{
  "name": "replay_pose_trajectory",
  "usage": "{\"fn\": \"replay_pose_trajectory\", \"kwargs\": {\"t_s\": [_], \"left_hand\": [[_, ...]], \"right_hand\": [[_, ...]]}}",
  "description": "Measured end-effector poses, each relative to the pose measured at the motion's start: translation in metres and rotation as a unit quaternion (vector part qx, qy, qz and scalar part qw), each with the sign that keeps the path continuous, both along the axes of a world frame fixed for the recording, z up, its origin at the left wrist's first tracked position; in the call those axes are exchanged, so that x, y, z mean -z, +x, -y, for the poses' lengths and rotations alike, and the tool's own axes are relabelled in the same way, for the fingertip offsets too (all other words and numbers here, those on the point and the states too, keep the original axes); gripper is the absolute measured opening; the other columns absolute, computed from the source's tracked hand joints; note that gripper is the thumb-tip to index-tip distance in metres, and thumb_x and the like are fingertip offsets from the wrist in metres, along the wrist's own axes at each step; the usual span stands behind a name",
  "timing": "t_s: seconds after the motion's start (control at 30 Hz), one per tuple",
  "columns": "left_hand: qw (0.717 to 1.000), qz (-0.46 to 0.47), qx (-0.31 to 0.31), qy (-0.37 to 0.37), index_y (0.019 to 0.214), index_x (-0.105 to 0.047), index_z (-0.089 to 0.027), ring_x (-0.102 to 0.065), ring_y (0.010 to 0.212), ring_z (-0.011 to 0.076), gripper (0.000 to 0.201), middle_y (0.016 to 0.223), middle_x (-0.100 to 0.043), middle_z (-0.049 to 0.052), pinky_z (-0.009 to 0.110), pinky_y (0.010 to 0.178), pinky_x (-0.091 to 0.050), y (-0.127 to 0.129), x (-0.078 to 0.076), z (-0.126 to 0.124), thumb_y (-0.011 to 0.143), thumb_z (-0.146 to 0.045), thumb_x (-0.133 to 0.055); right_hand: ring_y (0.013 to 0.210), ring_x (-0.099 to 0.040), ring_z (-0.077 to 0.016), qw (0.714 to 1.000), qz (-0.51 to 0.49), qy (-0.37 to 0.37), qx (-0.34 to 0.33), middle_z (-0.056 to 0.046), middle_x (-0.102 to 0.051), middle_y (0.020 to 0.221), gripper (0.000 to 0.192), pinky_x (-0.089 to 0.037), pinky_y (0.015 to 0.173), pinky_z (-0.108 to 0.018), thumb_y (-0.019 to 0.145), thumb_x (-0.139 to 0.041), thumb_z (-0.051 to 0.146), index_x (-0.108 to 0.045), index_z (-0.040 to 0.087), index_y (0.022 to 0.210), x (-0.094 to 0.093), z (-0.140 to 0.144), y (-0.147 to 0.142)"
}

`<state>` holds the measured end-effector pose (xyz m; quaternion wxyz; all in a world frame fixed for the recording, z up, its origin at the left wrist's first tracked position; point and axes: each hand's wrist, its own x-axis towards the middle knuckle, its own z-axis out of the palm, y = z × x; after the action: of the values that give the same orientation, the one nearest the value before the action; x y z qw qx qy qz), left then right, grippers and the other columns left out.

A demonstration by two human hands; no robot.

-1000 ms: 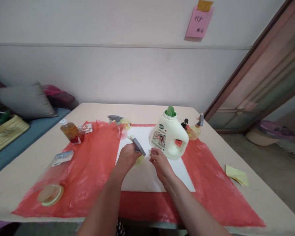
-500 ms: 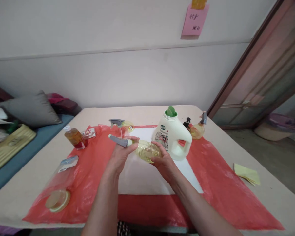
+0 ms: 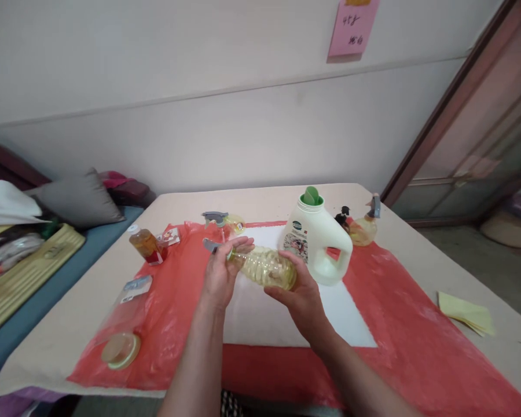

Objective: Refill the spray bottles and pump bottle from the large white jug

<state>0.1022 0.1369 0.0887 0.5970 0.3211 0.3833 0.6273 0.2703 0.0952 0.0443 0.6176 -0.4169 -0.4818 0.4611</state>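
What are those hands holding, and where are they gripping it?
A clear spray bottle, held sideways: left hand at the neck by the trigger, right hand under its base.

Home: cushion (image 3: 80, 198), detergent jug (image 3: 319, 243)

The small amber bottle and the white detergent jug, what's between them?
In the head view, between amber bottle and jug: a grey-trigger spray bottle and the hand-held clear spray bottle.

Counted 3 spray bottles (image 3: 264, 267) (image 3: 220, 222) (image 3: 364, 227), 1 white jug (image 3: 319, 243), 1 amber bottle (image 3: 145, 244), 1 clear jar lying down (image 3: 120, 330), 2 hands (image 3: 220, 272) (image 3: 301, 292), 1 pink note (image 3: 351, 26).
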Motion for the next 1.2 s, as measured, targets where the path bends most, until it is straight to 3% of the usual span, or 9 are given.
{"fn": "replay_pose_trajectory", "kwargs": {"t_s": [0.13, 0.27, 0.47, 0.57, 0.67, 0.87, 1.03, 1.1, 1.2], "left_hand": [[1.000, 0.009, 0.016, 0.016, 0.095, -0.081, -0.014, -0.071, 0.113, 0.0297, 0.033, 0.111, -0.079, 0.015, 0.040, 0.101, -0.049, 0.001, 0.000, 0.002, 0.083, -0.042, -0.069], [0.999, -0.002, 0.027, 0.018, 0.090, -0.081, -0.015, -0.072, 0.111, 0.0306, 0.032, 0.104, -0.081, 0.014, 0.040, 0.098, -0.049, 0.000, 0.001, 0.003, 0.081, -0.044, -0.070], [1.000, 0.021, -0.011, 0.021, 0.087, -0.080, -0.015, -0.074, 0.105, 0.0292, 0.032, 0.098, -0.081, 0.013, 0.039, 0.094, -0.051, -0.006, 0.000, 0.001, 0.082, -0.044, -0.068], [0.999, 0.018, -0.004, 0.030, 0.089, -0.080, -0.015, -0.074, 0.106, 0.0287, 0.032, 0.100, -0.081, 0.013, 0.037, 0.093, -0.052, -0.006, 0.000, 0.002, 0.083, -0.044, -0.067], [0.999, 0.004, -0.008, 0.031, 0.088, -0.080, -0.016, -0.073, 0.108, 0.0287, 0.030, 0.100, -0.081, 0.013, 0.037, 0.094, -0.051, -0.004, 0.000, 0.003, 0.081, -0.042, -0.069], [0.999, 0.020, -0.042, 0.019, 0.087, -0.080, -0.016, -0.074, 0.106, 0.0284, 0.028, 0.098, -0.081, 0.012, 0.040, 0.097, -0.052, -0.006, -0.002, 0.001, 0.081, -0.041, -0.069], [0.999, 0.017, -0.025, 0.024, 0.088, -0.080, -0.015, -0.074, 0.105, 0.0280, 0.031, 0.099, -0.081, 0.013, 0.038, 0.093, -0.052, -0.007, -0.002, 0.001, 0.082, -0.043, -0.069], [0.999, 0.016, -0.031, 0.017, 0.088, -0.079, -0.015, -0.074, 0.104, 0.0270, 0.031, 0.099, -0.081, 0.013, 0.036, 0.091, -0.052, -0.006, -0.001, 0.001, 0.081, -0.044, -0.070], [0.999, 0.022, -0.042, 0.010, 0.088, -0.078, -0.015, -0.073, 0.107, 0.0273, 0.031, 0.099, -0.081, 0.013, 0.035, 0.092, -0.051, -0.004, -0.001, 0.001, 0.080, -0.043, -0.072]], "right_hand": [[0.110, -0.063, -0.0266, 0.992, -0.041, -0.111, -0.041, -0.005, -0.066, 0.126, 0.063, -0.058, 0.086, -0.040, 0.071, -0.086, 0.051, -0.064, 0.030, 0.126, -0.008, 0.006, -0.004], [0.082, -0.066, -0.0209, 0.959, -0.099, -0.226, -0.136, -0.011, -0.069, 0.112, 0.064, -0.055, 0.058, -0.031, 0.089, -0.052, 0.077, -0.062, 0.021, 0.120, -0.015, 0.009, -0.004], [0.079, -0.073, -0.0181, 0.958, -0.144, -0.188, -0.159, -0.005, -0.065, 0.130, 0.094, -0.059, 0.066, -0.031, 0.068, -0.087, 0.036, -0.035, 0.037, 0.147, -0.021, 0.006, 0.005], [0.054, -0.065, -0.0139, 0.960, -0.102, -0.208, -0.155, -0.005, -0.072, 0.100, 0.066, -0.047, 0.048, -0.027, 0.075, -0.076, 0.058, -0.056, 0.026, 0.129, -0.016, 0.001, 0.005], [0.054, -0.061, -0.0148, 0.956, -0.085, -0.235, -0.152, -0.006, -0.068, 0.075, 0.071, -0.045, 0.047, -0.027, 0.085, -0.050, 0.082, -0.068, 0.016, 0.106, -0.009, -0.002, 0.002], [0.081, -0.067, -0.0155, 0.970, -0.118, -0.171, -0.125, -0.006, -0.063, 0.135, 0.088, -0.058, 0.068, -0.031, 0.067, -0.089, 0.046, -0.049, 0.035, 0.145, -0.014, 0.000, 0.007], [0.049, -0.057, -0.0133, 0.965, -0.072, -0.212, -0.137, 0.001, -0.061, 0.066, 0.059, -0.039, 0.044, -0.025, 0.080, -0.067, 0.070, -0.068, 0.018, 0.108, -0.010, -0.002, 0.007], [0.055, -0.061, -0.0141, 0.964, -0.082, -0.218, -0.132, -0.002, -0.064, 0.069, 0.062, -0.042, 0.047, -0.025, 0.083, -0.062, 0.075, -0.069, 0.016, 0.103, -0.008, -0.003, 0.006], [0.065, -0.066, -0.0145, 0.968, -0.093, -0.191, -0.136, -0.004, -0.071, 0.094, 0.067, -0.049, 0.056, -0.027, 0.077, -0.077, 0.062, -0.062, 0.022, 0.128, -0.009, -0.003, 0.006]]}}
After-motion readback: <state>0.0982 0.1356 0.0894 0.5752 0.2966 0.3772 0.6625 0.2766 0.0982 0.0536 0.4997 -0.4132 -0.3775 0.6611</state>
